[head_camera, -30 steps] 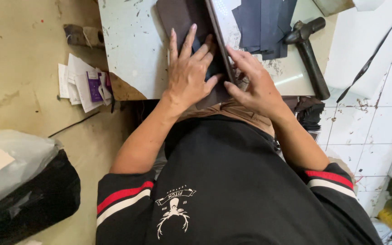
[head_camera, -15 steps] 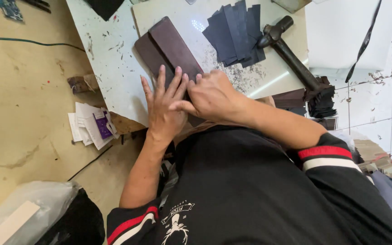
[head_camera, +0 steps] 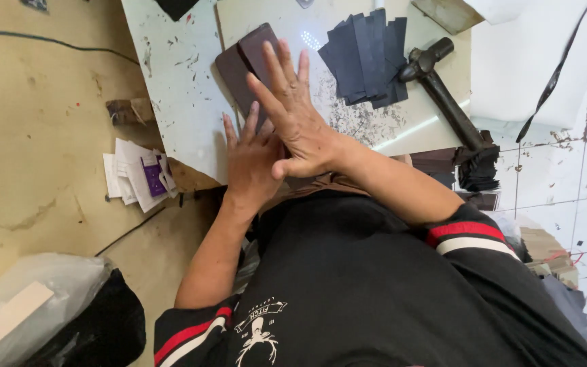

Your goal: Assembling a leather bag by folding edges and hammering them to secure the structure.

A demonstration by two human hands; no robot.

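Brown piece: a dark brown folded leather-like piece (head_camera: 246, 68) lies flat on the bench (head_camera: 178, 88), long and rounded at its far corner; its near end is hidden under both hands.
Left hand: the left hand (head_camera: 249, 160) lies palm down, fingers spread, on the near end of the brown piece – holding nothing, only pressing flat.
Right hand: the right hand (head_camera: 293, 115) is open wide with fingers straight and together, its heel crossing over the left hand; whether the palm touches the brown piece or hovers just above it cannot be told.
Hidden: the brown piece's near edge and the bench edge beneath the hands are covered by wrists and forearms.
Bench: a pale, smooth top, scuffed and flecked with dark specks – its far side is cut off by the frame.
Strips: a fanned heap of dark, matte, flat strips (head_camera: 368, 58) lies to the right of the brown piece, apart from it.
Hammer: a dark hammer (head_camera: 443, 92) lies just beside the strips, handle pointing to the near right.
Stack: a small stack of dark cut pieces (head_camera: 478, 166) sits at the handle's end, detail hard to make out.
Floor: loose white papers (head_camera: 137, 177) lie below the bench; a clear plastic bag (head_camera: 28, 299) is cut off at the lower left.
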